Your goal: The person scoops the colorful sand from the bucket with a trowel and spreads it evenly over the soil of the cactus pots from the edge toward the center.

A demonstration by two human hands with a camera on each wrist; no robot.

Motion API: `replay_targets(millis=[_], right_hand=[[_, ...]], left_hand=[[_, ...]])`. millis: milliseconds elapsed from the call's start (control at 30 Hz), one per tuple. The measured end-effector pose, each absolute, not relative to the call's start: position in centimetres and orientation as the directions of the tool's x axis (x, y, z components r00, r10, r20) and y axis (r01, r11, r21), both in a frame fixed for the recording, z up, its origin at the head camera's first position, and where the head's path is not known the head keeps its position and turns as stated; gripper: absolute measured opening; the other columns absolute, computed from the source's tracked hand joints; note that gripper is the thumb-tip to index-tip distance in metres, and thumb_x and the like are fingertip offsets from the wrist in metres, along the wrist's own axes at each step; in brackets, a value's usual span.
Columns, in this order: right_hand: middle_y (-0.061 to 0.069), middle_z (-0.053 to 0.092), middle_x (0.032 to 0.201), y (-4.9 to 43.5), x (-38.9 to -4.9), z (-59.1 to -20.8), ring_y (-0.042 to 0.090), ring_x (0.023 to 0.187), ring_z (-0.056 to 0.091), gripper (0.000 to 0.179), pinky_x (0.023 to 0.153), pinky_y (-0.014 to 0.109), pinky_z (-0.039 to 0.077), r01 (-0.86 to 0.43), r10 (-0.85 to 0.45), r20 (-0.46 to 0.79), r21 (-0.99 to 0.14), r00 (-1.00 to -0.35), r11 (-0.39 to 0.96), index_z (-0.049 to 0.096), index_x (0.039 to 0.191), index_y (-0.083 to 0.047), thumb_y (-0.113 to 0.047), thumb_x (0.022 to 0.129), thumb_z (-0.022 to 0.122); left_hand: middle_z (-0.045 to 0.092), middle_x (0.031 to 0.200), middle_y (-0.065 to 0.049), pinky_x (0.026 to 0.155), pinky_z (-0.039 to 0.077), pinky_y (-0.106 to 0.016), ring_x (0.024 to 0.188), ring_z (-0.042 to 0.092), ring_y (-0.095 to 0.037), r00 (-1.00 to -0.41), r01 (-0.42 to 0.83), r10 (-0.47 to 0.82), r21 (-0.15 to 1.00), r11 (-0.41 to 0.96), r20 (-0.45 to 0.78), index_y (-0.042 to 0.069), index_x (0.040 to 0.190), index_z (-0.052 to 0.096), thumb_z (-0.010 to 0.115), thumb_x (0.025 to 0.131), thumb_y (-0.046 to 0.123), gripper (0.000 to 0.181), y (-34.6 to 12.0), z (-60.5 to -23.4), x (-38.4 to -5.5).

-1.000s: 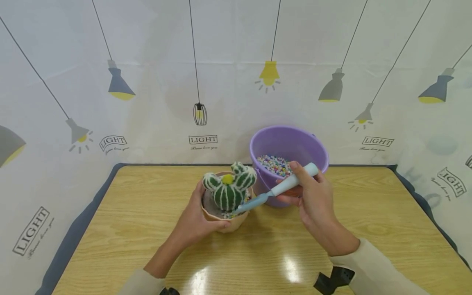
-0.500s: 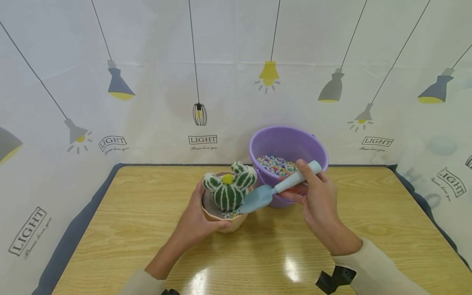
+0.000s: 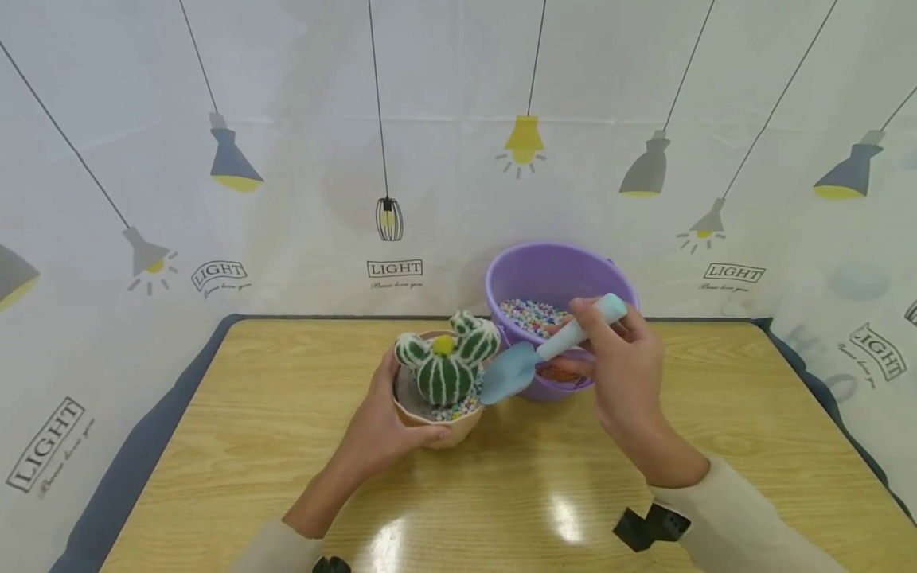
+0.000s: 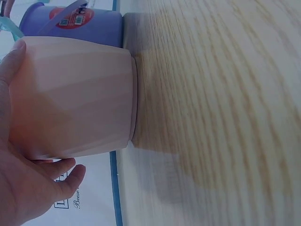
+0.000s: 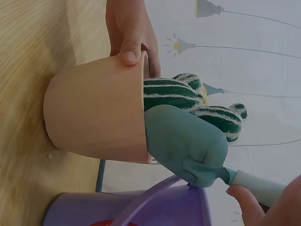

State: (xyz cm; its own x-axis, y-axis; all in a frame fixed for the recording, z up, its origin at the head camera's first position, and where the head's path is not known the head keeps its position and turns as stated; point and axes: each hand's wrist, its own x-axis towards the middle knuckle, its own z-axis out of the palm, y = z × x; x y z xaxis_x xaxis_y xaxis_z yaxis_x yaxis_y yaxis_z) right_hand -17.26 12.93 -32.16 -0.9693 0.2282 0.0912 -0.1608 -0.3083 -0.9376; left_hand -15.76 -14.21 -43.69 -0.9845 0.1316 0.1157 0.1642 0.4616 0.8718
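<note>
A pale peach flower pot (image 4: 75, 94) holds a green artificial cactus (image 3: 444, 380) with white stripes and a yellow tuft. Small colored pebbles (image 3: 458, 410) lie in the pot, along its front and right side. My left hand (image 3: 383, 414) grips the pot by its left side, thumb on the near wall. With my right hand (image 3: 626, 374) I hold a light blue garden trowel (image 3: 510, 374) by its handle. The trowel's blade slants down to the pot's right rim beside the cactus; in the right wrist view the blade (image 5: 183, 141) hides part of the plant.
Just right of the pot stands a purple bucket (image 3: 559, 263) with many colored pebbles (image 3: 533, 317) inside, partly behind my right hand. Its carrying handle (image 5: 146, 200) hangs on the side facing the pot. A lamp-printed cloth (image 3: 301, 199) rises behind the wooden table (image 3: 272, 398).
The trowel's blade has turned and drawn back right and upward from inside the pot to its rim, showing more pebbles. My right hand has shifted slightly right; the left hand keeps its hold.
</note>
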Motion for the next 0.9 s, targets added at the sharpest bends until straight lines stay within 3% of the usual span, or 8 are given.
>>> replay_targets(millis=[267, 700, 900], right_hand=[[0.015, 0.069, 0.083, 12.0, -16.97, -31.88, 0.027, 0.067, 0.071, 0.03, 0.053, 0.046, 0.057, -0.175, 0.198, 0.131, -0.959, -0.971, -0.223, 0.061, 0.096, 0.003, -0.023, 0.087, 0.074], [0.011, 0.067, 0.088, 12.28, -16.96, -32.12, 0.024, 0.07, 0.071, 0.027, 0.059, 0.043, 0.058, -0.132, 0.15, 0.1, -0.967, -0.984, -0.219, 0.06, 0.102, 0.001, -0.022, 0.09, 0.07], [0.015, 0.066, 0.092, 12.44, -16.93, -32.28, 0.025, 0.073, 0.072, 0.024, 0.062, 0.047, 0.058, -0.159, 0.135, 0.13, -0.959, -0.982, -0.235, 0.056, 0.104, 0.001, -0.018, 0.093, 0.067]], left_hand=[[0.03, 0.153, -0.007, 0.114, 0.031, -0.048, 0.139, 0.036, -0.027, -0.985, 0.162, 0.136, 0.869, 0.467, 0.111, 0.031, 0.156, 0.005, 0.091, 0.06, 0.047, 0.13, -14.17, -43.61, -15.77], [0.029, 0.155, -0.008, 0.114, 0.029, -0.049, 0.14, 0.034, -0.029, -0.986, 0.157, 0.129, 0.857, 0.491, 0.107, 0.03, 0.156, 0.005, 0.09, 0.059, 0.052, 0.131, -14.17, -43.6, -15.68], [0.029, 0.154, -0.01, 0.114, 0.03, -0.049, 0.14, 0.034, -0.029, -0.986, 0.155, 0.129, 0.857, 0.491, 0.104, 0.029, 0.156, 0.005, 0.089, 0.058, 0.054, 0.132, -14.15, -43.59, -15.69]])
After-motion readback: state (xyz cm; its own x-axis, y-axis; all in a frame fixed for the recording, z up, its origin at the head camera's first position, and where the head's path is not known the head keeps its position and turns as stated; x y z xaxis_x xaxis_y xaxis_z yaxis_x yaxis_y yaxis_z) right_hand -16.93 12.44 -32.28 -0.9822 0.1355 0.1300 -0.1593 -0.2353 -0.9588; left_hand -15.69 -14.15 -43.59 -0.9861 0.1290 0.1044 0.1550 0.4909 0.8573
